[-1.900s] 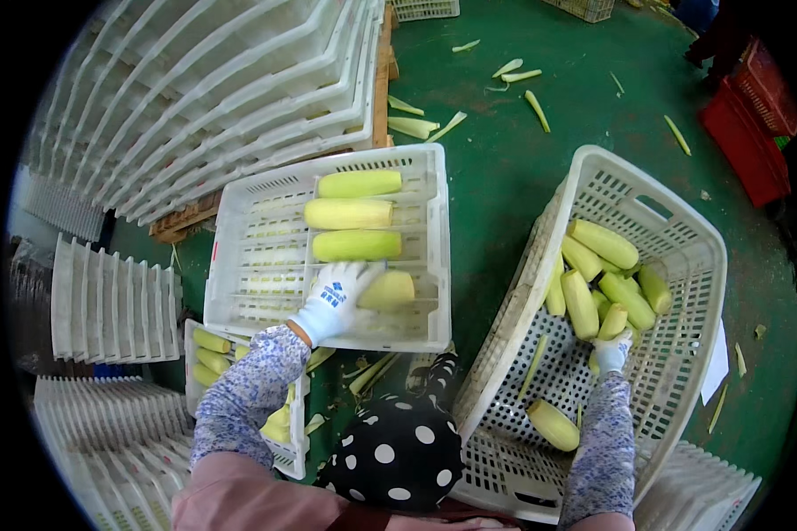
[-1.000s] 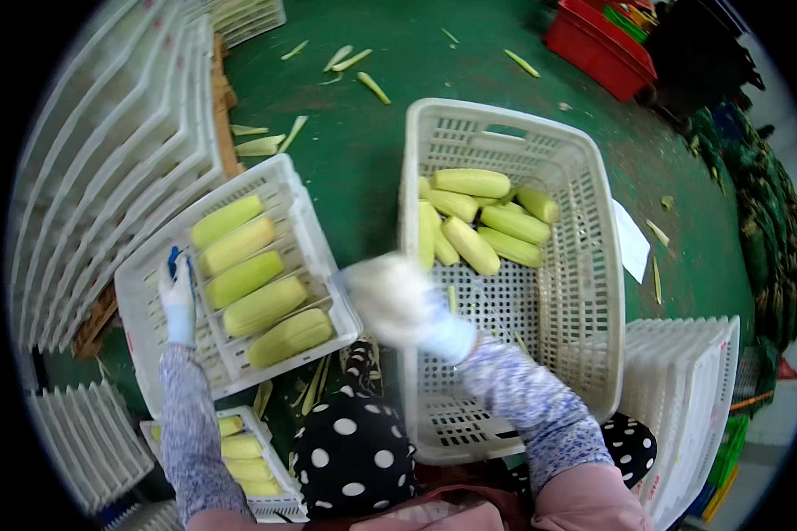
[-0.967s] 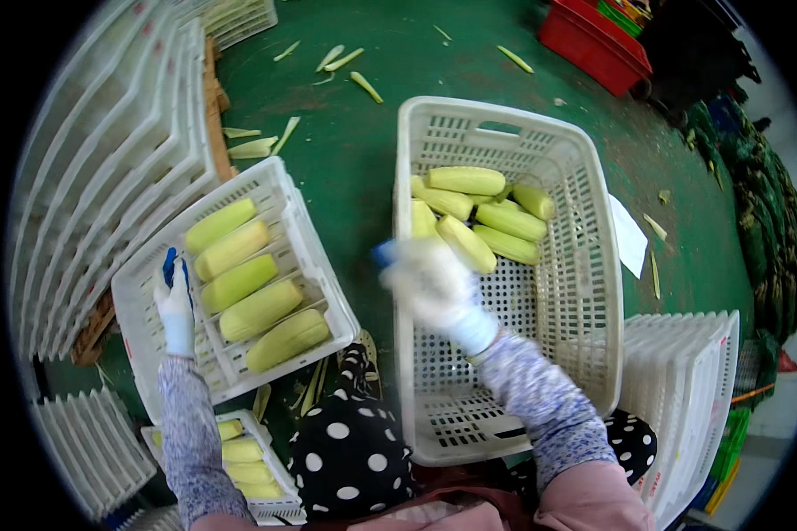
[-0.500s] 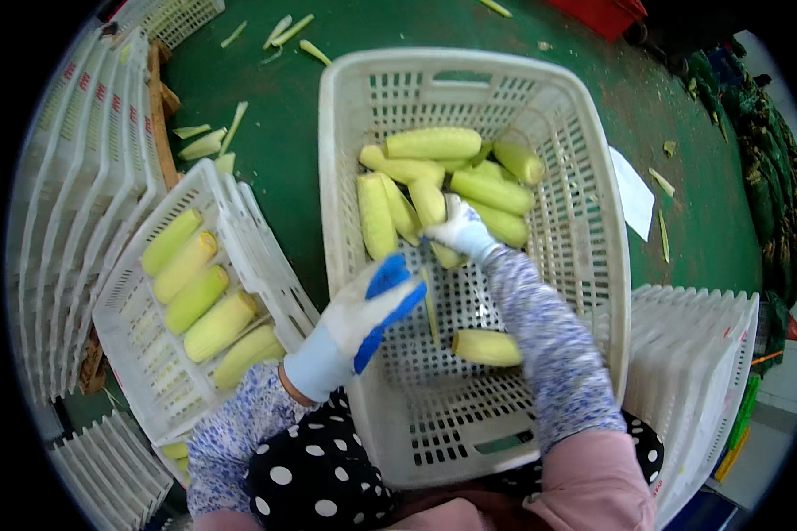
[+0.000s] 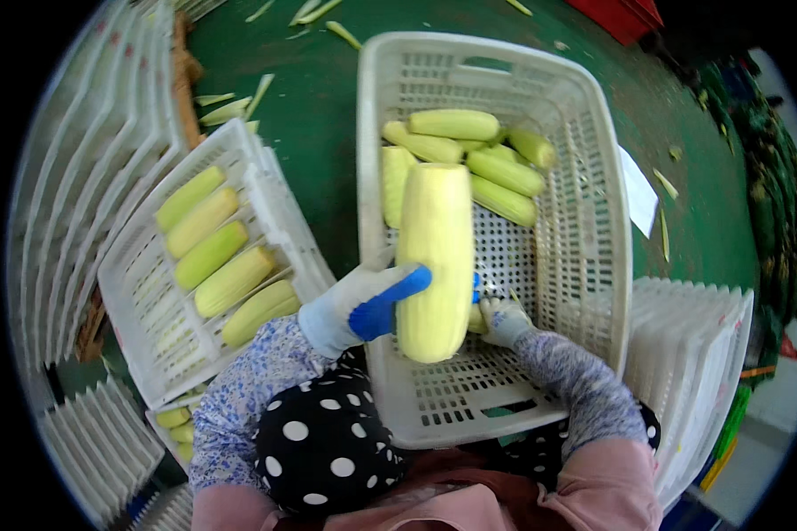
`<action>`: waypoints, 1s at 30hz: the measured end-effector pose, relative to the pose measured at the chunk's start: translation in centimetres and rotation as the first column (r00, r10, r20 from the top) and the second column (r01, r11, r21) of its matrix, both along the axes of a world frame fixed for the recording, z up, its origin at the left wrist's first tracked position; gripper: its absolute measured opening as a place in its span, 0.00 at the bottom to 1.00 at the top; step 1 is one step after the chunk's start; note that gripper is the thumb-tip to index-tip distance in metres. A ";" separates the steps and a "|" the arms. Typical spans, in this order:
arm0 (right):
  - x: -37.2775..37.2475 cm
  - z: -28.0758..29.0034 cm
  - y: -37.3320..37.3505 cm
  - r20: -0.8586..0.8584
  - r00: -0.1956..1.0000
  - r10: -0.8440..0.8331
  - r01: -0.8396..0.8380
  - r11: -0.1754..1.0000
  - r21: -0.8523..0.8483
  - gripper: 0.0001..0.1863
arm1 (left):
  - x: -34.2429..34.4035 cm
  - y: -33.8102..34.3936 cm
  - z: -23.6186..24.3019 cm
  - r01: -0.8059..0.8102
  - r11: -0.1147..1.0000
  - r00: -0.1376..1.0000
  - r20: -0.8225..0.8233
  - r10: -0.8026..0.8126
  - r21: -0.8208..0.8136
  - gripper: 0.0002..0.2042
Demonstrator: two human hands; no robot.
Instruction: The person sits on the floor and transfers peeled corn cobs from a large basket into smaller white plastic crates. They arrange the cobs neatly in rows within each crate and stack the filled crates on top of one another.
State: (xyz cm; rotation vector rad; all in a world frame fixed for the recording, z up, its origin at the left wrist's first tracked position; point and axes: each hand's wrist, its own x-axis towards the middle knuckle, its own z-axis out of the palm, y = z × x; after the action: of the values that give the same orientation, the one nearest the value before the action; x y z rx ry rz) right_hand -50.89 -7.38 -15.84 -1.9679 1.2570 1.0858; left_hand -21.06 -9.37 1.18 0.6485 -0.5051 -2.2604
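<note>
1. Grips a trimmed corn ear (image 5: 436, 257) in left hand (image 5: 365, 303), with thumb across its near face; cannot see the fingers behind it.
2. Holds it raised over left part of a large white perforated crate (image 5: 584, 239), long axis running up and down the view.
3. Rests right hand (image 5: 506, 322) low inside crate, against a second ear (image 5: 476, 319), mostly hidden behind the raised one; cannot tell how far closed.
4. Note heaped ears (image 5: 505, 175) toward crate's far end.
5. Note white divided tray (image 5: 142, 296) at left, with five ears (image 5: 233, 281) side by side.
6. Note husk scraps (image 5: 226, 111) on green floor (image 5: 323, 168).

Five vegetables (image 5: 211, 254) in the tray (image 5: 150, 292) left of the crate (image 5: 378, 97)
</note>
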 end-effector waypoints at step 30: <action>8.5 8.8 -13.1 0.904 -0.386 -0.185 0.886 0.198 0.419 0.12 | 54.1 14.3 -6.9 -0.899 0.275 0.110 0.432 0.895 -0.340 0.15</action>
State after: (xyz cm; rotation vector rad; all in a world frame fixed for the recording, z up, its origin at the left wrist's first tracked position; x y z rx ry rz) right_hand -42.39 -20.51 -7.07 -1.0216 1.4464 -1.3645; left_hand 33.04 4.89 -5.68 1.2258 -0.2073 -0.8008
